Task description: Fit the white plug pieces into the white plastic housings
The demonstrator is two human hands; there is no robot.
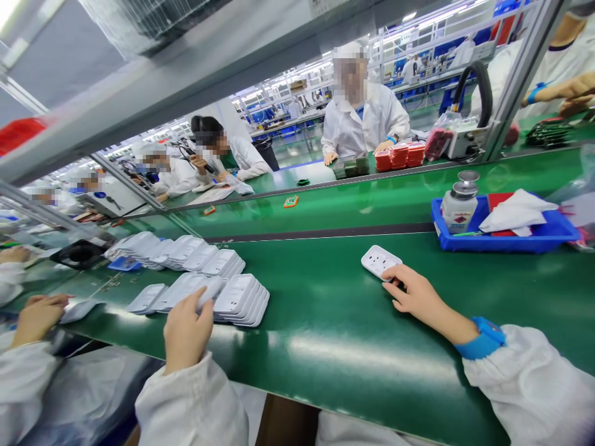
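Green conveyor belt (353,334): one long run, spanning the frame, on which all items below are carried; co-workers in white coats are seated along its far side and at the near left. Blue tray (548,238): set on the belt beyond the right hand, well apart from it; a capped bottle (459,207) and folded white cloths (515,214) are held in it. Overlapping rows of white plastic covers (199,285): laid shingle-fashion on the belt at left, two rows, the near row ending in a small stack. Left hand (186,331): placed on the near row, thumb and fingers closed lightly about the edge of one cover; whether that cover is lifted clear cannot be told. Right hand (416,294): resting on the belt, fingers bent and together, tips touching the near edge of the single white cover (381,260), which lies flat, face up, apart from the rows. Handling note, offered as judgement: the single cover is best slid or lifted by its edges only, kept level, so that the face is not marked; from the shingled row only the top piece should be peeled off, so that the neighbours are not dragged out of line. Neighbouring person's hand (37,316): at far left, on a separate piece.
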